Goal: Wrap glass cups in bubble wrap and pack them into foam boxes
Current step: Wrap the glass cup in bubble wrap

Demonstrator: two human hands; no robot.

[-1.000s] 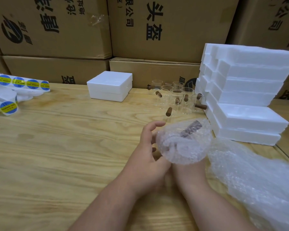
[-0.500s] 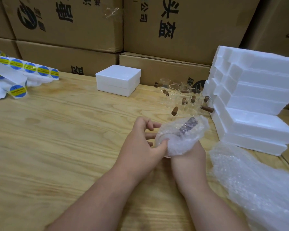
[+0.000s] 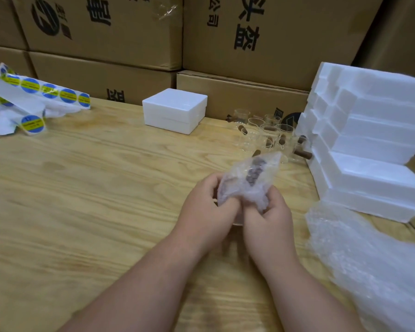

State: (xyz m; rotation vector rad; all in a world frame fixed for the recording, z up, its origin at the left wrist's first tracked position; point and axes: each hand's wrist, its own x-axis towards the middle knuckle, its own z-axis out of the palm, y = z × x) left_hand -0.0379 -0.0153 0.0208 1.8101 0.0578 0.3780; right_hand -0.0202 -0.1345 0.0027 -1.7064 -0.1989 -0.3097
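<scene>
Wrapped cup held over the table, both hands tucking in the loose ends.

The worry from where I stand: the bubble wrap bundle (image 3: 248,182) looks loosely gathered, and if a flap springs open the glass cup inside could slide out of the slick plastic and drop onto the wooden table (image 3: 86,192); its dark handle, showing through the wrap, could also snag a fold. The left hand (image 3: 205,210) has its fingers curled round the bundle's left side, thumb pressed into the wrap. The right hand (image 3: 268,218) pinches the crumpled lower edge, fingers bent in tight. The bundle sits between both hands, above the table, near the bare glass cups (image 3: 264,135) and the stacked foam boxes (image 3: 369,149); spare bubble wrap (image 3: 374,267) lies to the right.
</scene>
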